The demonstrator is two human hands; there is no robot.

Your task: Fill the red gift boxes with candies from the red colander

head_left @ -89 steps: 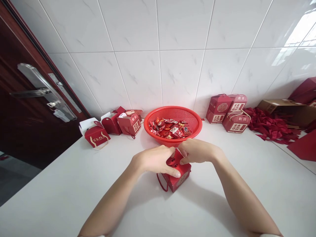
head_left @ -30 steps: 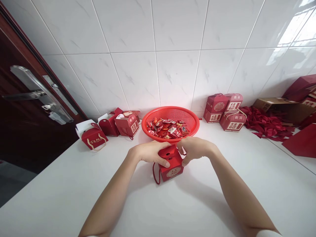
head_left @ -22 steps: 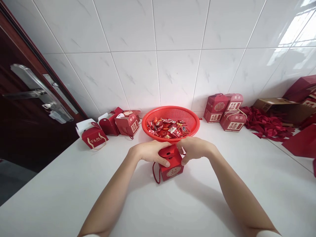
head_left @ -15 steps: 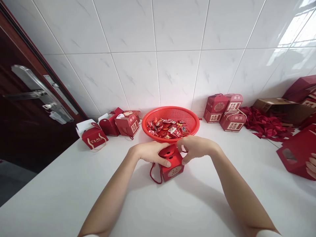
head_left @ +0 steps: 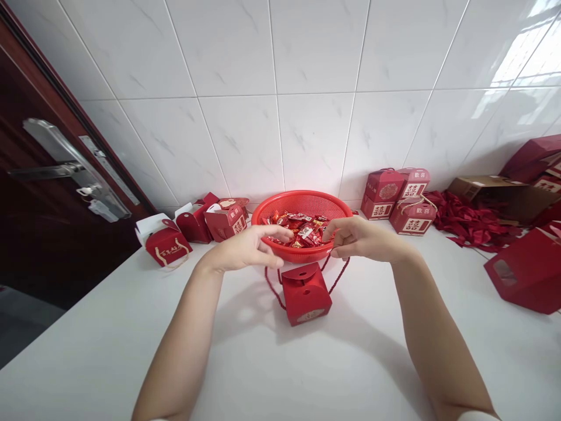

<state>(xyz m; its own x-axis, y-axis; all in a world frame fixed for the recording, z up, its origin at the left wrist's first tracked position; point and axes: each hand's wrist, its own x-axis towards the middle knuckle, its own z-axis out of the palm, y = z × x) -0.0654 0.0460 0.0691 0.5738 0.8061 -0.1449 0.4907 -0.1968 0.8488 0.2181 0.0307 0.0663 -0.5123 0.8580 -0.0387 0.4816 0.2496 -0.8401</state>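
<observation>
While left fingers (head_left: 275,233) and right fingers (head_left: 339,225) hover, red box (head_left: 307,297) lies just below.

A glossy wall of white, faintly grey-veined tiles (head_left: 236,52) rises along the back edge of a smooth, matt white table (head_left: 263,374); tile joints are thin and straight. Beyond the table's left edge stands a dark red-brown door (head_left: 35,245), fitted with a long silver metal backplate (head_left: 49,135) and a matching lever handle (head_left: 44,172). Below the door, dark grey floor (head_left: 26,321) is visible. Bright window reflections (head_left: 521,64) register on the tiles above the back edge's right part.
</observation>
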